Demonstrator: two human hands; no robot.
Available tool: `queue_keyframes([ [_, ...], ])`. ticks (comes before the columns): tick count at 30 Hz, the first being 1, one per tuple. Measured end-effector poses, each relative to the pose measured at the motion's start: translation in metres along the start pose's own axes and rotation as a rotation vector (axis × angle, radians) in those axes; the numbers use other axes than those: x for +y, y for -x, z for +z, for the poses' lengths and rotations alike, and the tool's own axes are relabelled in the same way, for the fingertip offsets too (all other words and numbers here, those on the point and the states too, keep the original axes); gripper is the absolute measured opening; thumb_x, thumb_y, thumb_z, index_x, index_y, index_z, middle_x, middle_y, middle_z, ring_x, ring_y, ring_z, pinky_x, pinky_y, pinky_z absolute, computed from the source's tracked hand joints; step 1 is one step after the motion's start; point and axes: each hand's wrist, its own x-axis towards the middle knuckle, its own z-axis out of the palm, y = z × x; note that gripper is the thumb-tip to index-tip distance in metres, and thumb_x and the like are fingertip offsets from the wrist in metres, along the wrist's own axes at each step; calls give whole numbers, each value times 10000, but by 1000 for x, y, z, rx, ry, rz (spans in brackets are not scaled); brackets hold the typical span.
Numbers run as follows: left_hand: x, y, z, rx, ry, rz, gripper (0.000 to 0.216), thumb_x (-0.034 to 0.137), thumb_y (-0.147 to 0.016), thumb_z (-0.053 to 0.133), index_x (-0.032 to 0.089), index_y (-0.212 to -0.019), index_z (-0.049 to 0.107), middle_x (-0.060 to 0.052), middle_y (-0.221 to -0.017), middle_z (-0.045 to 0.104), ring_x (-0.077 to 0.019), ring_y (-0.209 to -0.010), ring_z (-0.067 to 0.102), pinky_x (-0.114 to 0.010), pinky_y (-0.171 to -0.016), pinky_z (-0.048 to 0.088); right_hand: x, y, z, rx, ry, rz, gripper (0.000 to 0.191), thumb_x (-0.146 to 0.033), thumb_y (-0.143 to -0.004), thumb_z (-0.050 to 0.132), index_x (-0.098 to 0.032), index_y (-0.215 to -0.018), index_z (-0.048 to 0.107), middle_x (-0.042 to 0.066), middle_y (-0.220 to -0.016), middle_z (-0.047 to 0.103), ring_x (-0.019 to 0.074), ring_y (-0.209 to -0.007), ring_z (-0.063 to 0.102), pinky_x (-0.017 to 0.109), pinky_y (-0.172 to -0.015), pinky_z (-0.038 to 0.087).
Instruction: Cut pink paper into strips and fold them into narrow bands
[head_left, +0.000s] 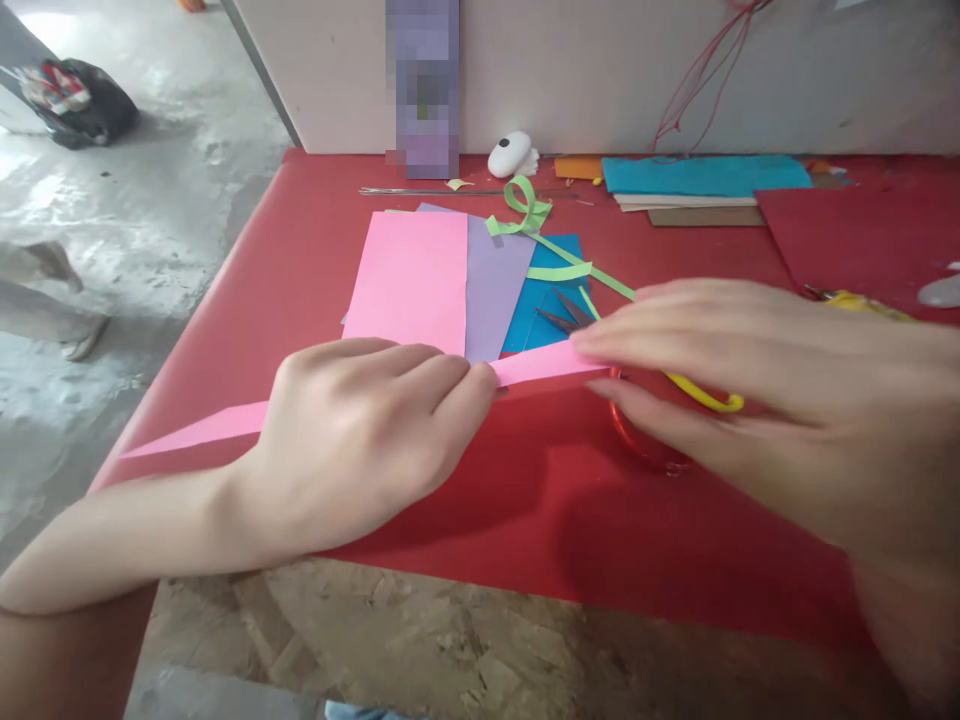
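My left hand [360, 440] lies knuckles-up on a long pink paper strip [195, 428], its fingers curled and pressed down on it near the middle. My right hand [757, 390] reaches in from the right with fingers stretched together, the tips pressing the strip's right end [547, 362]. The strip runs low across the red table cover [525, 500]. Under my right hand lie scissors with red and yellow handles [705, 400]; their blades point toward the paper sheets.
Pink [412, 280], lilac [491, 285] and blue [551, 290] sheets lie behind the hands with curled green paper strips [529, 215]. At the back are a paper stack [701, 180], a white object [511, 155], a thin metal rod [420, 191] and red wires [697, 80]. A dark bag [75, 100] sits on the floor.
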Motion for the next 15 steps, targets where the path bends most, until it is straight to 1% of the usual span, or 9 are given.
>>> queue_keyframes([
  [2,2,-1,2,13,13,-6,202,56,-847,532,98,-758,708,-33,-676,730,-178,-492,660,-265,-366,465,-6,1,6,23,17,-71,105,-115,-866,588,-145,-831,683,33,-829,738,140,-814,695,267,-821,565],
  [4,4,-3,5,33,39,8,174,53,-852,532,80,-818,700,-41,-705,733,-173,-518,668,-259,-401,490,-8,3,11,35,31,-84,94,-98,-843,610,-145,-812,685,23,-788,739,145,-756,703,258,-724,575],
  [6,5,-4,7,51,77,45,183,55,-868,513,75,-831,691,-41,-710,731,-158,-530,667,-245,-425,493,-10,5,14,48,8,-82,75,-93,-823,633,-140,-813,690,18,-774,739,145,-734,706,247,-674,574],
  [9,5,-3,10,52,140,87,261,43,-886,458,85,-764,684,-37,-684,721,-136,-518,650,-227,-442,479,-13,6,13,22,-62,-90,81,-106,-837,619,-135,-819,693,26,-792,741,145,-741,708,242,-680,577],
  [10,4,-3,10,50,148,78,278,39,-883,451,92,-738,681,-31,-664,714,-130,-504,640,-222,-437,465,-12,6,12,15,-70,-97,102,-116,-854,599,-138,-824,694,27,-802,742,140,-748,708,239,-698,577],
  [12,0,-1,10,48,124,31,272,42,-867,471,110,-704,678,-13,-619,697,-114,-466,609,-210,-414,422,-7,7,8,48,-48,-92,139,-134,-880,569,-152,-823,694,24,-808,743,127,-771,705,226,-751,572],
  [13,-2,-1,9,50,90,0,256,44,-854,491,118,-696,679,-2,-593,686,-105,-444,587,-205,-399,391,-1,7,5,78,-28,-68,136,-145,-879,575,-161,-820,697,20,-805,741,123,-782,702,219,-765,568],
  [15,-8,0,8,48,2,-52,223,45,-827,529,131,-694,686,16,-531,652,-89,-399,535,-203,-371,318,18,9,1,130,16,44,82,-181,-848,628,-192,-832,708,14,-824,739,132,-810,697,227,-766,567],
])
